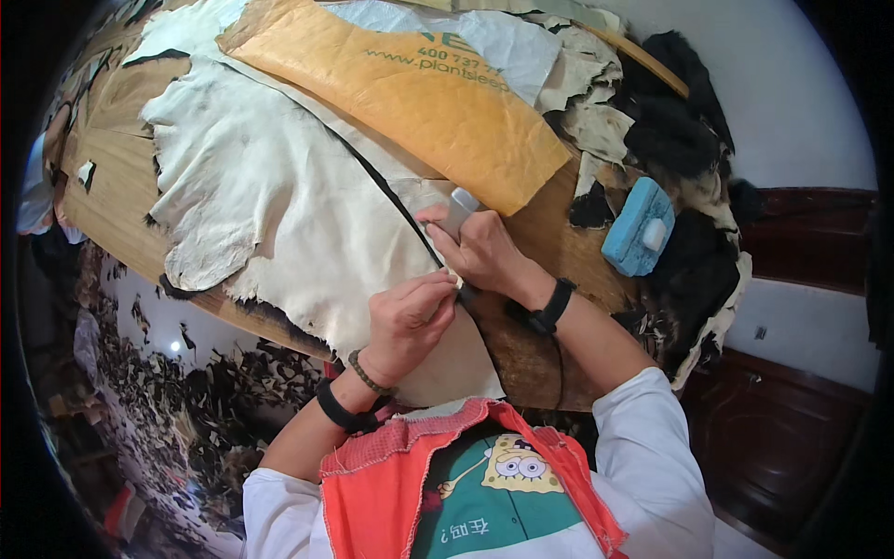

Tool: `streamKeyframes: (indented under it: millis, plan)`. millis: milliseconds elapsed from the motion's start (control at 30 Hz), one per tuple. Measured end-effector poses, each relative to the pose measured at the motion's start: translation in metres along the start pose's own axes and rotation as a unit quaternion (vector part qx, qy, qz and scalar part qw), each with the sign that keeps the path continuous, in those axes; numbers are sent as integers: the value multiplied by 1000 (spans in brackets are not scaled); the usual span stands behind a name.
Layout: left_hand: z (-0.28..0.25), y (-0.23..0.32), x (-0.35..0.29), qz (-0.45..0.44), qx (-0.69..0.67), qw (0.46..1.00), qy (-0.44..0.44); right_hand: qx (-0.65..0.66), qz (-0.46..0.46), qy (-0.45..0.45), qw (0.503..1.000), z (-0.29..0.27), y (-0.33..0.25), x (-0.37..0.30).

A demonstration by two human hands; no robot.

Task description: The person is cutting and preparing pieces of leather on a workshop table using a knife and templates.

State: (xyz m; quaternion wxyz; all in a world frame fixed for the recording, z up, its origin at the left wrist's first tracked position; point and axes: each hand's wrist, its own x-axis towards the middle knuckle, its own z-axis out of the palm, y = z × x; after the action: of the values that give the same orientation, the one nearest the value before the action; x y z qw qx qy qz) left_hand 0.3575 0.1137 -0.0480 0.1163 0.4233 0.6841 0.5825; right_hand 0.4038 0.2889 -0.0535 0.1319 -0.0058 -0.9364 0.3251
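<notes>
White hide (270, 210) lies beneath pinching left hand (410, 317) (right hand (492, 252) grips grey tool (459, 207)).

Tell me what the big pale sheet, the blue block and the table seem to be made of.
Pale sheet: probably hide or leather, matte and supple, given its soft ripples, ragged outline and dark, hair-like fringe. Blue block: perhaps foam, dull and rough-looking, though the view leaves it open. Table: wood or wood veneer, judging by its brown grain.

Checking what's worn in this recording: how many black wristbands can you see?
2: one black wristband on the left wrist beside the beaded bracelet, another on the right wrist. Sleeves could hide more.
</notes>
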Motion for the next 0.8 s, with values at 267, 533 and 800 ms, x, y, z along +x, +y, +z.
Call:
streamKeyframes:
  millis: [267, 533, 800]
  plan:
    - [-10, 5, -3, -21, -41, 999, 1, 48, 2, 66, 997, 11, -1, 25]
    - [-28, 21, 0, -28, -87, 996, 25, 96, 91, 12, 991, 13, -5, 61]
    - [-39, 71, 0, -80, -206, 907, -357, 163, 178, -52, 969, 3, 0, 73]
